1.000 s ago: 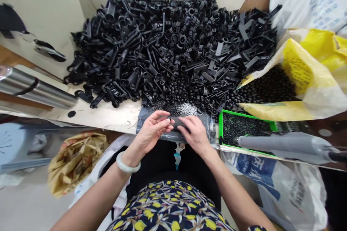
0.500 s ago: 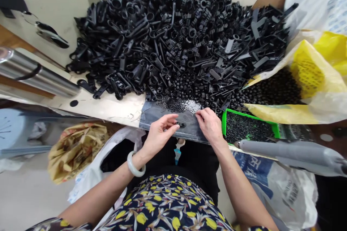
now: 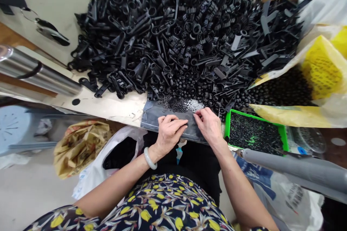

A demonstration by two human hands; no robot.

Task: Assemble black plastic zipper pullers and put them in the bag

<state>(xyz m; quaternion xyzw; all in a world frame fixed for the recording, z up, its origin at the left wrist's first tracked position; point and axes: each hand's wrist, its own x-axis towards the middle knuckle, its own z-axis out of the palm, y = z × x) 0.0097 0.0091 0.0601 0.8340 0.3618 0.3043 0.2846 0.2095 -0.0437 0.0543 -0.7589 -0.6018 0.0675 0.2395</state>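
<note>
My left hand, with a pale bangle at its wrist, is closed, thumb and fingers together on a small black plastic part mostly hidden behind them. My right hand pinches its thumb and forefinger just to the right, above the dark grey mat. What lies between those fingertips, if anything, is too small to see. Right behind them is a small heap of shiny metal pins, beside a scatter of tiny black pieces.
A large pile of black plastic parts covers the bench. To the right stand a green tray of small black pieces, a yellow bag of black beads and a grey tool. A steel flask lies left.
My left hand has moved right and closed over the black part that lay on the mat. My right hand stays pinched near the metal pins. The view has shifted slightly.
</note>
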